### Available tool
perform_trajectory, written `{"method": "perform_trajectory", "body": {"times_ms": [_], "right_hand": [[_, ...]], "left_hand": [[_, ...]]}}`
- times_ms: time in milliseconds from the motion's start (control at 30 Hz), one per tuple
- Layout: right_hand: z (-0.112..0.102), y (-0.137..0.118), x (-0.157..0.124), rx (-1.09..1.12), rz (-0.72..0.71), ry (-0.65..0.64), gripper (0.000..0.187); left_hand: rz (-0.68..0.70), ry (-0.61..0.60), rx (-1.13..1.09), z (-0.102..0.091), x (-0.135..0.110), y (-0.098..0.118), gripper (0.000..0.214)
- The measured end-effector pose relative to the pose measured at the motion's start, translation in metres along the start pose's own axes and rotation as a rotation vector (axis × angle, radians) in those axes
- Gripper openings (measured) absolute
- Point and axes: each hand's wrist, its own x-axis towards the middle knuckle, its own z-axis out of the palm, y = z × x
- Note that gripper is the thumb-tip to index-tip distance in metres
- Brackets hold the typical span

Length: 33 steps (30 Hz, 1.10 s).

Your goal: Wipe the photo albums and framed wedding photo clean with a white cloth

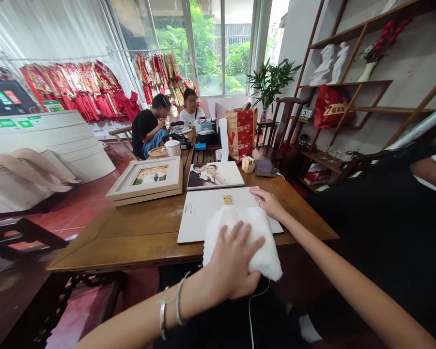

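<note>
A white board (198,218) with small dark print at its left lies flat at the table's near edge. My left hand (232,259) is closed on a fluffy white cloth (218,223), its fingers bent over the top. The cloth covers part of the board and hangs past its near edge. At the cloth's far edge shows a small tan piece (227,199) with face-like marks. My right hand (271,203) rests on the board's right side, fingers stretched out, wearing a ring. Just beyond the board lies a wedding photo panel (218,175).
Light wooden picture frames (145,179) are stacked on the wooden table (131,232), left. Farther back stand a white lidded cup (172,148), a red paper bag (243,131), a small box (247,164) and a phone (265,167). Two people sit at the far end; another is at right.
</note>
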Motion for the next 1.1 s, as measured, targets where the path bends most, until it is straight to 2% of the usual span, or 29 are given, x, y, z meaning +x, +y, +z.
{"method": "perform_trajectory", "body": {"times_ms": [200, 300, 467, 567, 700, 867, 1000, 1100], "right_hand": [[-0.001, -0.001, 0.000, -0.004, -0.026, 0.010, 0.039], [-0.001, -0.001, 0.000, -0.012, -0.025, 0.019, 0.040], [-0.001, -0.001, -0.001, 0.001, -0.024, 0.021, 0.039], [-0.001, -0.001, -0.001, 0.010, -0.017, 0.019, 0.039], [-0.001, -0.003, -0.001, -0.004, -0.009, 0.023, 0.037], [0.000, -0.003, -0.001, -0.002, -0.008, 0.023, 0.037], [-0.001, -0.002, -0.001, 0.017, -0.005, 0.015, 0.037], [-0.001, -0.002, -0.001, 0.020, -0.005, 0.018, 0.037]], "left_hand": [[-0.160, 0.023, 0.072, 0.001, 0.056, -0.048, 0.056], [-0.186, 0.023, 0.094, 0.002, 0.084, -0.073, 0.054], [-0.168, 0.045, 0.067, -0.001, 0.101, -0.097, 0.050], [-0.150, 0.051, 0.055, -0.002, 0.094, -0.098, 0.051], [-0.155, 0.044, 0.068, -0.001, 0.072, -0.087, 0.056], [-0.180, 0.061, 0.036, 0.001, 0.033, -0.058, 0.060], [-0.192, 0.006, -0.002, 0.001, -0.002, -0.031, 0.068], [-0.169, -0.027, -0.012, -0.002, -0.018, -0.021, 0.070]]}}
